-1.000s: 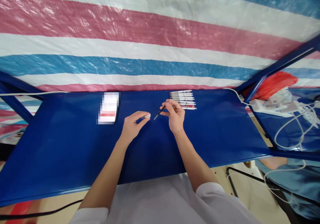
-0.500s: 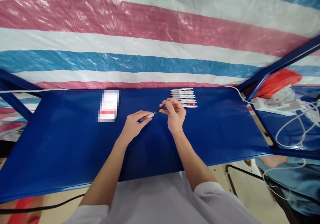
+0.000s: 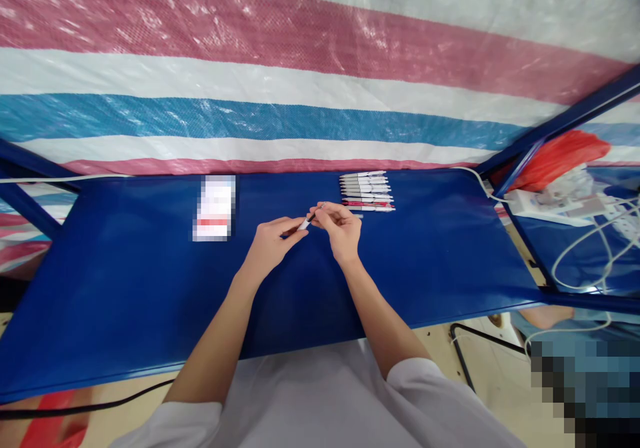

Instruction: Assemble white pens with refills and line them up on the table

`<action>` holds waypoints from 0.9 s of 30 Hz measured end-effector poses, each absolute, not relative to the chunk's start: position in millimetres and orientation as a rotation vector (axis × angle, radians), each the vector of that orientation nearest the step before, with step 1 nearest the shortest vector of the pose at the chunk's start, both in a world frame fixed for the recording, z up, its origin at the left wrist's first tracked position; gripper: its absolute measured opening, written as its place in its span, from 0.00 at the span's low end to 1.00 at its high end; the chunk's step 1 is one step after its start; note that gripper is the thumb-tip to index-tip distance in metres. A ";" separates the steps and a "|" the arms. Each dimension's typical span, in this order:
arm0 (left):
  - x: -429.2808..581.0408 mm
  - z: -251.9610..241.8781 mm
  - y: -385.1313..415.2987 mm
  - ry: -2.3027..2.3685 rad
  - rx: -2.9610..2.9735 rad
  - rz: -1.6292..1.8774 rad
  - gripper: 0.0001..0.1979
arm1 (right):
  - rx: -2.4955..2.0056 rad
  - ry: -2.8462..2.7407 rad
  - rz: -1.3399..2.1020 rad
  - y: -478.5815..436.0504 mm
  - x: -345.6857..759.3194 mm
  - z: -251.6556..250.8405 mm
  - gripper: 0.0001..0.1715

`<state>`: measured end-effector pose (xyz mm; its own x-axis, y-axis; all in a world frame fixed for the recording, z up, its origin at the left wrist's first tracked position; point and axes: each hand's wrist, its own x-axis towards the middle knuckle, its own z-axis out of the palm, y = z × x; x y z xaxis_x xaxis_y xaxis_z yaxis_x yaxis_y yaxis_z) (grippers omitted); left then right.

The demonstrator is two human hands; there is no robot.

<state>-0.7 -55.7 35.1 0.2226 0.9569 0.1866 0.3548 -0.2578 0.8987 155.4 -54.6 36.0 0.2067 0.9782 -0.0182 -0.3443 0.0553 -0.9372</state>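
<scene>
The blue table (image 3: 125, 288) fills the middle of the frame, with the striped tarp (image 3: 300, 68) behind it. A row of pens (image 3: 367, 191) lies at centre top, just beyond my right hand (image 3: 340, 231). A second ago my hands were apart; now they meet. My left hand (image 3: 270, 245) pinches the white barrel (image 3: 303, 225), and my right pinches the dark refill (image 3: 314, 215), its tip now gone inside the barrel at frame centre.

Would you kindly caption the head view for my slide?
Both hands, left hand and right hand, hold a pen over a blue table.
</scene>
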 end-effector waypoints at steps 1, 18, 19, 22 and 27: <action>-0.3 35.4 -55.7 1.227 1.757 1.021 0.10 | -1.032 -0.808 1.191 -54.4 155.0 35.5 0.12; 4.3 35.1 -60.1 1.303 1.872 0.987 0.10 | -1.041 -0.793 1.131 -56.7 151.6 24.4 0.14; 4.0 34.8 -60.2 1.318 1.854 0.972 0.10 | -1.053 -0.823 1.142 -57.1 153.7 24.6 0.14; 3.0 33.2 -60.3 1.355 1.795 0.942 0.12 | -1.101 -0.948 1.195 -57.6 162.2 27.8 0.15; 2.5 34.7 -60.6 1.393 1.681 0.922 0.14 | -1.211 -1.100 1.232 -55.2 182.3 33.2 0.20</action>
